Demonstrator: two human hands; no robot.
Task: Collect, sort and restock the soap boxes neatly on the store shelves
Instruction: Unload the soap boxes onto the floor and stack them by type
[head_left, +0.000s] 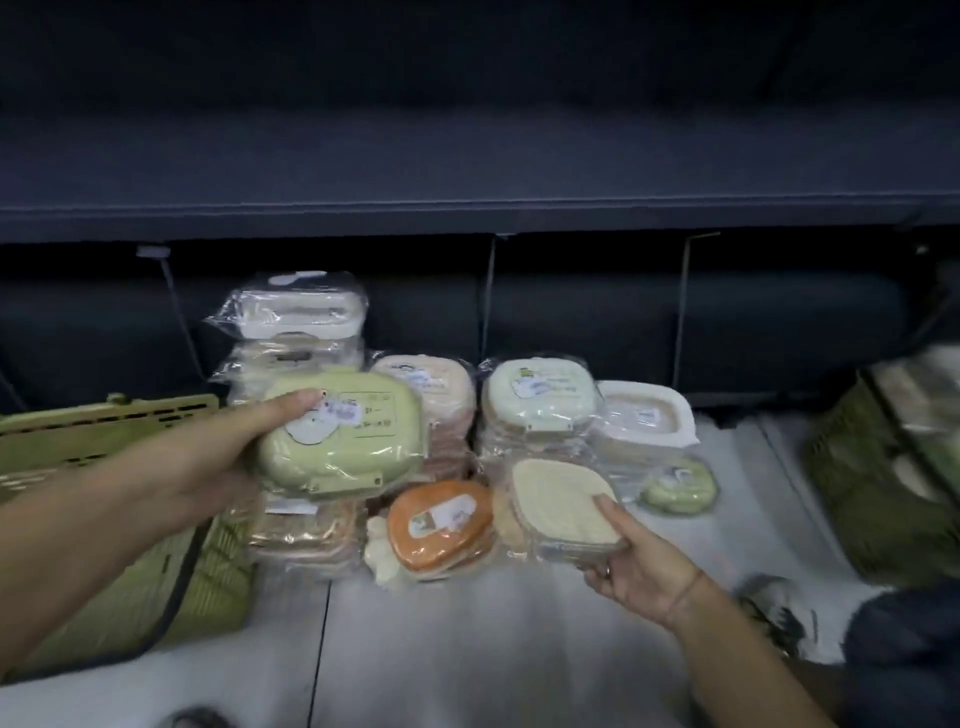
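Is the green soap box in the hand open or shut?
Shut. The green soap box, held in the left hand, has its lid down on the base, and clear plastic wrap covers it all.

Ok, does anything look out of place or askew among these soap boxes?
Yes: the orange box sits tilted among the stacks rather than lying flat, and a small green box lies unstacked on the floor at the right.

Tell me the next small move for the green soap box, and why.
Probably set the green box held by the left hand down on the floor as its own pile: the pink stack, white stack and orange box beside it do not match.
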